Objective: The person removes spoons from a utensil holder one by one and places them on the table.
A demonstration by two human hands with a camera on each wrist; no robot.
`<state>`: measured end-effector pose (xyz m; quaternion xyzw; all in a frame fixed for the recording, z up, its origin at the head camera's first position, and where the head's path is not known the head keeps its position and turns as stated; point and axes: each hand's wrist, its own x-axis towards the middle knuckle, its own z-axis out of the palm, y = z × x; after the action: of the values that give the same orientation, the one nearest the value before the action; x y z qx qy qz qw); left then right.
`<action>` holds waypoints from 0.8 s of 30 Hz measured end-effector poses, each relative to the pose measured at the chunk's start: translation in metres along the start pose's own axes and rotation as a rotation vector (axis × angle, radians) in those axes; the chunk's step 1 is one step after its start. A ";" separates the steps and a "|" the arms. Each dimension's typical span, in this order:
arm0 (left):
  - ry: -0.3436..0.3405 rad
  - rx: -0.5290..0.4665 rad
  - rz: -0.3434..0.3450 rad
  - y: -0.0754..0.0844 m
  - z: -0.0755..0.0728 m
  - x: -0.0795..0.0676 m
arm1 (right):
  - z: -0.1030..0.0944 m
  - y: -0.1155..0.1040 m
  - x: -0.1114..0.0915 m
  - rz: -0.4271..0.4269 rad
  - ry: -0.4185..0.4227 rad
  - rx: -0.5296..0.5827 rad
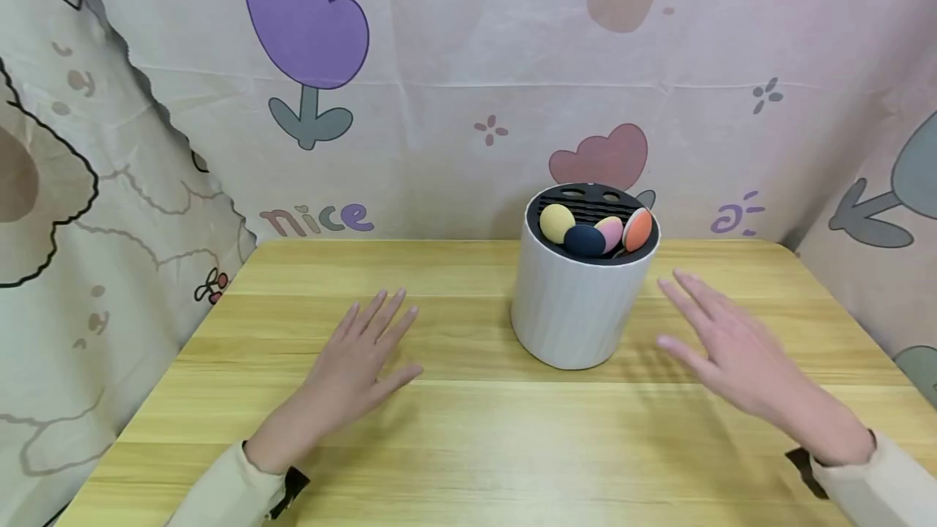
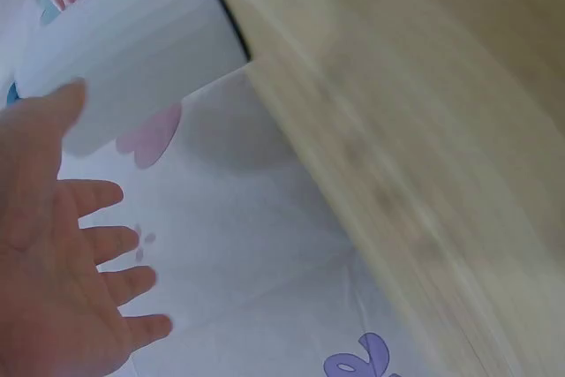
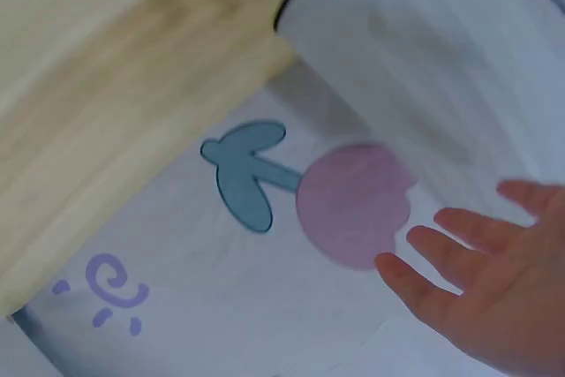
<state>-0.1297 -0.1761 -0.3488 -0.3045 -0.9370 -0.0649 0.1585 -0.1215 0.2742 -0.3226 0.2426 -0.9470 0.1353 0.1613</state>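
Observation:
A white cylindrical container (image 1: 578, 315) with a black slotted top stands upright on the wooden table, right of centre. In its top sit a yellow makeup sponge (image 1: 557, 224), a dark blue one (image 1: 585, 241), a pink-and-yellow one (image 1: 610, 233) and an orange-and-white one (image 1: 638, 230). My left hand (image 1: 351, 376) hovers with fingers spread, well to the left of the container. On the other side my right hand (image 1: 739, 356) is held out, fingers extended and slightly blurred, nearer to the container. Both hands hold nothing.
The wooden table (image 1: 468, 446) ends at a printed fabric backdrop (image 1: 454, 47) with tulips and hearts, close behind the container. More printed fabric hangs along the left (image 1: 110, 185) and right sides.

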 end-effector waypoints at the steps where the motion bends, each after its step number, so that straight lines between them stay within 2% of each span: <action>1: 0.027 -0.047 -0.009 0.000 -0.001 0.001 | -0.003 0.003 0.004 0.026 0.008 0.030; 5: 0.084 -0.268 -0.061 0.003 -0.007 0.009 | -0.013 0.010 0.022 0.115 0.047 0.213; 10: 0.068 -0.524 -0.158 0.010 -0.013 0.022 | -0.016 0.015 0.045 0.122 0.091 0.438; 14: 0.086 -0.612 -0.197 0.015 -0.015 0.035 | -0.012 0.015 0.063 0.096 0.114 0.567; 18: 0.105 -0.688 -0.207 0.017 -0.015 0.048 | -0.007 0.013 0.077 0.069 0.134 0.704; 24: 0.104 -0.839 -0.216 0.021 -0.016 0.067 | 0.001 0.018 0.083 0.091 0.154 0.815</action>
<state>-0.1649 -0.1261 -0.3110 -0.2391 -0.8467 -0.4714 0.0603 -0.1997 0.2546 -0.2955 0.2337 -0.8108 0.5239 0.1165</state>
